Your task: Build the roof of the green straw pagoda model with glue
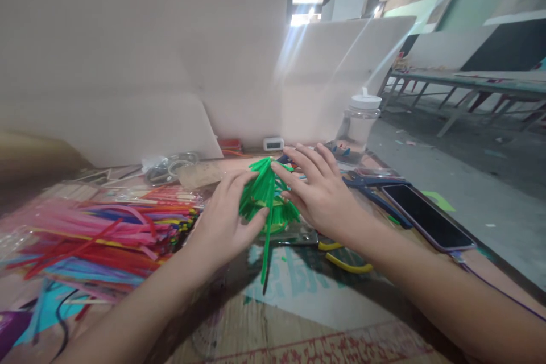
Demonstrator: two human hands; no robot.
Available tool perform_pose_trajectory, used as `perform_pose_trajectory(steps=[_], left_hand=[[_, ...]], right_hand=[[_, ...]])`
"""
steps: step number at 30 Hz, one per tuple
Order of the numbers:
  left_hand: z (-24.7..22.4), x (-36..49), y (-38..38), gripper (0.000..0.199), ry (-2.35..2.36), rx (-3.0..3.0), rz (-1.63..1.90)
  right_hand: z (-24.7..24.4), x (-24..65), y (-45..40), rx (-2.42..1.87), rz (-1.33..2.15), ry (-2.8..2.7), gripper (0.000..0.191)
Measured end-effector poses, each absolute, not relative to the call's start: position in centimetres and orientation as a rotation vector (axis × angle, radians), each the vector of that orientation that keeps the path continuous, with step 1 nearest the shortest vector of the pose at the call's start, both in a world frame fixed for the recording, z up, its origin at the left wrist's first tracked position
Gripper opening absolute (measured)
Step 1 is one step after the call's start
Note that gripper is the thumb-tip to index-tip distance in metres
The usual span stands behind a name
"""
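Fingers of the left hand (228, 213) and right hand (318, 187) curl apart around the green pipe-cleaner cone (267, 196), grip unclear tbh.

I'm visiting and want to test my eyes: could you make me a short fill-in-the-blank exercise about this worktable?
The left hand and right hand are at a bristly piece coloured ____.
The scissors have ____ handles.
The lid of the bottle is coloured ____.
Seen from the person's side, the phone lies to the ____ of the scissors.

Missing words: green; yellow; white; right.
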State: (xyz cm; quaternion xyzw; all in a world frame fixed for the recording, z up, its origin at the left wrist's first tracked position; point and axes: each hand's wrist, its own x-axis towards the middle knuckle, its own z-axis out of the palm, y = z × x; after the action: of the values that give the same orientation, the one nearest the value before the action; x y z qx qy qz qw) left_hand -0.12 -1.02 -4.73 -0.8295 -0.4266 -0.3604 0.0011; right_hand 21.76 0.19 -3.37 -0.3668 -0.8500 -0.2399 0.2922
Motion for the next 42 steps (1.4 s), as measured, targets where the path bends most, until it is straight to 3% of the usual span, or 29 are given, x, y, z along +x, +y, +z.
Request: perform_pose_trajectory(steps=[6,13,37,42], left_hand=[[-4.7,-0.1,-0.9,0.052,-1.326,-2.592,-1.136],[-4.7,-0.2,-1.0,0.051,-1.333,-2.613,-1.109],[-3.8,-0.9,-0.6,0.054,-1.243,-2.658,-1.101],[-1.8,-1.9,-1.8,0.033,-1.324,-2.548,-1.089]], right_hand=[[-3.5,21.9,0.4,-0.887,-0.493,-2.198,0.042],[-3.2,22.4,0.2,-0.695,-0.343,-2.139,0.021],[-1.7,22.8,-0.3,-0.645,-0.279,-2.278,0.022],[-1.6,26.5,-1.3,-0.818,0.002,-2.23,0.016]])
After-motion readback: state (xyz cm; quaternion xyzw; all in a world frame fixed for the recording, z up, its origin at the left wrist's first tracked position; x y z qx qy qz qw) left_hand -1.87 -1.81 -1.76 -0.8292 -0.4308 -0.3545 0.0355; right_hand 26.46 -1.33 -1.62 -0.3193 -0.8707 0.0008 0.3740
